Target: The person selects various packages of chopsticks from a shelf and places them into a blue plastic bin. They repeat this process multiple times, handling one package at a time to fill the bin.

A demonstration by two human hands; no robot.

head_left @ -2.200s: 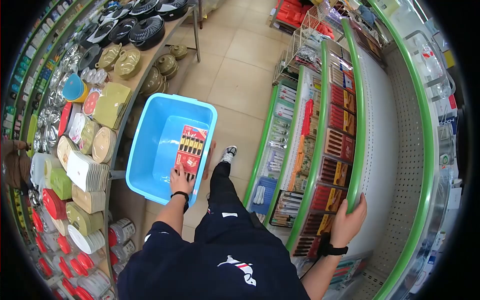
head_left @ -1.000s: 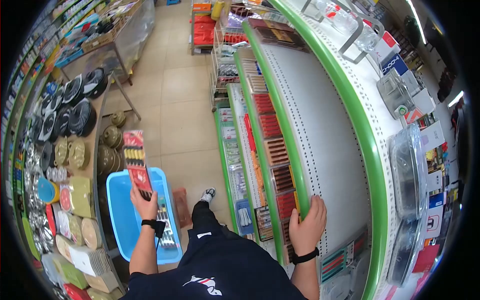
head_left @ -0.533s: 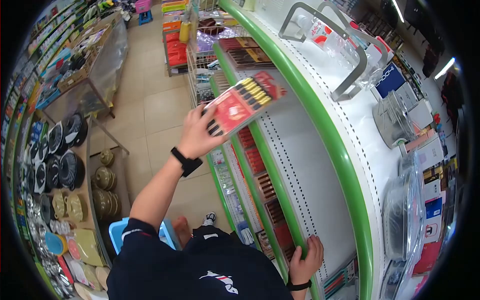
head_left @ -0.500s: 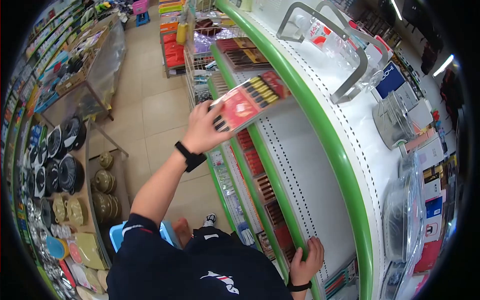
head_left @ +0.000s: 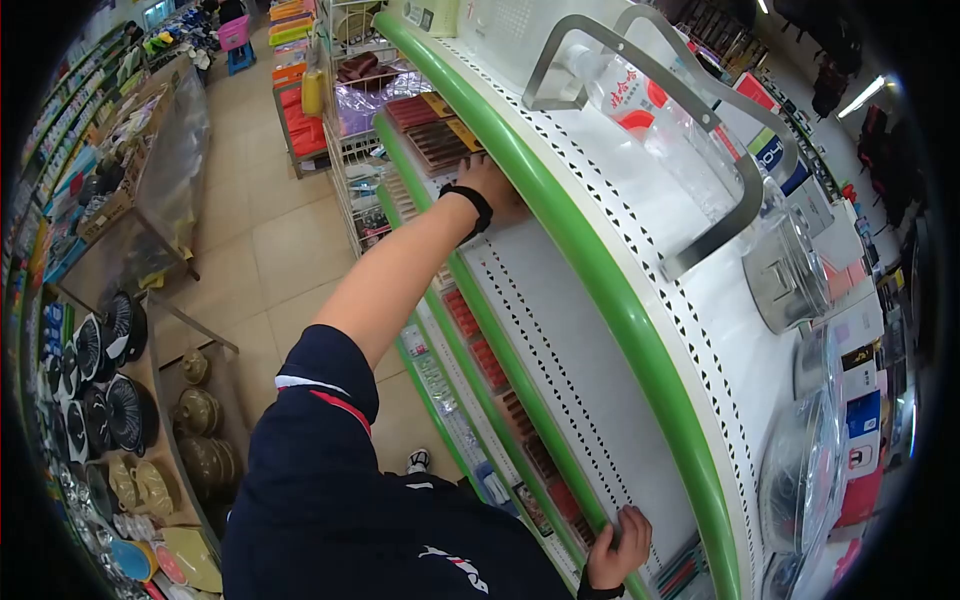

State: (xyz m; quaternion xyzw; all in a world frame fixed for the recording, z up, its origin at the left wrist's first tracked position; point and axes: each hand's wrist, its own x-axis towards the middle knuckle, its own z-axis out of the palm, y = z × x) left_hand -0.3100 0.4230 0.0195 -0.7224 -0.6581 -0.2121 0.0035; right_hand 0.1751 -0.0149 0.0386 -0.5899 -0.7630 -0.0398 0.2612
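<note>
My left hand [head_left: 488, 188], with a black band on the wrist, reaches in under the top shelf's green edge [head_left: 600, 270]. Beside its fingers lie brown and dark flat packs [head_left: 430, 130] of what look like chopsticks, on the shelf below. The overhang hides part of this hand, and whether anything is in it does not show. Lower down, my right hand [head_left: 622, 548] rests on the front of the white perforated shelf [head_left: 570, 350], thumb by the green edge and fingers apart. Near it are dark and reddish packs [head_left: 683, 575].
On the top shelf stand a grey metal bracket [head_left: 640, 60], a clear bottle [head_left: 640, 105] and a glass jar [head_left: 785, 270]. Lower shelves hold red packs [head_left: 480, 345]. Across the tiled aisle [head_left: 290, 250], a table bears black pans [head_left: 125, 410] and brown pots [head_left: 205, 430].
My left hand has moved up and right, in under the top shelf. The red pack with yellow-and-black sticks it held is out of sight. My right hand stays on the shelf.
</note>
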